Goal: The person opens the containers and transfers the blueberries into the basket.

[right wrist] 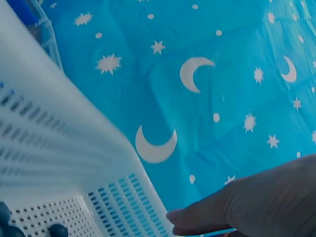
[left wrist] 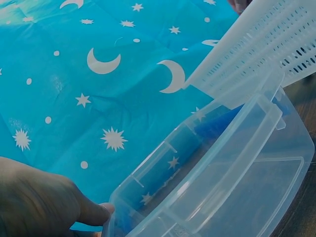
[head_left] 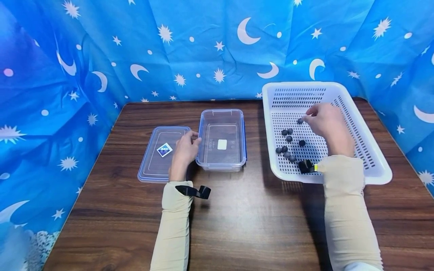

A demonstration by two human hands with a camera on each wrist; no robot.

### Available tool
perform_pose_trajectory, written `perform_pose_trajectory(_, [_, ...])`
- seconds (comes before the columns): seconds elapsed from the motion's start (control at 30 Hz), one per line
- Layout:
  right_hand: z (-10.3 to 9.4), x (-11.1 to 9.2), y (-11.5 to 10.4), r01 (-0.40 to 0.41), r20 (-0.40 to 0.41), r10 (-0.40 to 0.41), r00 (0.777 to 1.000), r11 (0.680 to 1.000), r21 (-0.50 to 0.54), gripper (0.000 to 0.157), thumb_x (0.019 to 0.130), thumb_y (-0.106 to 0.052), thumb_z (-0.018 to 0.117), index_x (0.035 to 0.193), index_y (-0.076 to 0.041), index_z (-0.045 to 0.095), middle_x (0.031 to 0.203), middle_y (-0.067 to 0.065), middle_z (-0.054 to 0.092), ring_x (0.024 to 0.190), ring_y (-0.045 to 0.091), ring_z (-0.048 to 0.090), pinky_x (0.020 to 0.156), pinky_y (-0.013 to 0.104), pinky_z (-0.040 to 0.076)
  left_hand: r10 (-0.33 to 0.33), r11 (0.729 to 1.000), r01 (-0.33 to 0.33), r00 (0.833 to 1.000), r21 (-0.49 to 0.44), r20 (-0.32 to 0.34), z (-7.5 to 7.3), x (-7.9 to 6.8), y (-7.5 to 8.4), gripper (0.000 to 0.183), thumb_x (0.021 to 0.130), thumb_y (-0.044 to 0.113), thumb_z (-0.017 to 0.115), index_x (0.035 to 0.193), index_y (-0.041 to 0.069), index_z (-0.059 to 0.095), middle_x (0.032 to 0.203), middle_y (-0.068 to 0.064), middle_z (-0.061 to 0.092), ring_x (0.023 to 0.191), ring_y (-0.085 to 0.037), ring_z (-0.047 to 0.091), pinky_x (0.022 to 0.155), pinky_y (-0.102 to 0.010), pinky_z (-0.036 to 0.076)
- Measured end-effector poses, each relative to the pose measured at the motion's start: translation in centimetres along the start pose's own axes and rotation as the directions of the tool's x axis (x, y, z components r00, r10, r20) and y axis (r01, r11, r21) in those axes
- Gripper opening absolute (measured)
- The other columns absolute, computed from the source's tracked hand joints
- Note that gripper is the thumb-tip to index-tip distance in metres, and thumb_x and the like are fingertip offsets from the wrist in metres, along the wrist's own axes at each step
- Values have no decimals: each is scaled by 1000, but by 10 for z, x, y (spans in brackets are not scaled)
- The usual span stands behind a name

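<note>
My left hand [head_left: 187, 147] touches the left side of a clear plastic container [head_left: 222, 130] with blue edges. In the left wrist view, the thumb [left wrist: 96, 212] meets the container's rim, while the other fingers are mostly hidden. Over the white perforated basket [head_left: 276, 165] on the right, my right hand [head_left: 327, 118] hangs with bent fingers. One dark blueberry [head_left: 300, 121] is beside its thumb tip; the right wrist view shows no berry between the fingertips. Several more blueberries [head_left: 289, 138] lie scattered on the basket floor.
A clear lid [head_left: 149, 162] with blue edging and a diamond-shaped label lies on the wooden table [head_left: 251, 226], left of the container and partly behind my left hand. A blue curtain [head_left: 210, 49] with moons and stars encloses the back and sides.
</note>
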State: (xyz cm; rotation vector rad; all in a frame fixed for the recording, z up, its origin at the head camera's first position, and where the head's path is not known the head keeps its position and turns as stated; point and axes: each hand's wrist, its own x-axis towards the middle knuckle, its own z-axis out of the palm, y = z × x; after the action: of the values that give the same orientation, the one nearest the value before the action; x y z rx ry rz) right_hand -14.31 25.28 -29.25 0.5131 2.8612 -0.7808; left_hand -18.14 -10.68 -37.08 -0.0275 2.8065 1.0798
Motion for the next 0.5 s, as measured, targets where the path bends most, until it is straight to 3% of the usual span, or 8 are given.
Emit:
perform_pose_trajectory(0.3, [19,-9,-35,76,-31,-76,997,997,0,36,99,-26,48,127,-4,55,116,22,56,98,37,53,80,50,48,-3,1000,3,1000,0,-17,7,-1,1,30,100,24,49,125,10,57,109,-13,63,103,-28,57,90,-43,45])
perform_pose_trajectory(0.5, [38,-19,-63,153,-52,-153,987,988,-16,34,99,-25,49,125,-4,57,112,19,60,93,33,56,79,44,49,9,1000,-8,998,21,-64,9,-3,5,28,99,22,51,121,7,59,108,-13,65,103,-28,59,90,-43,45])
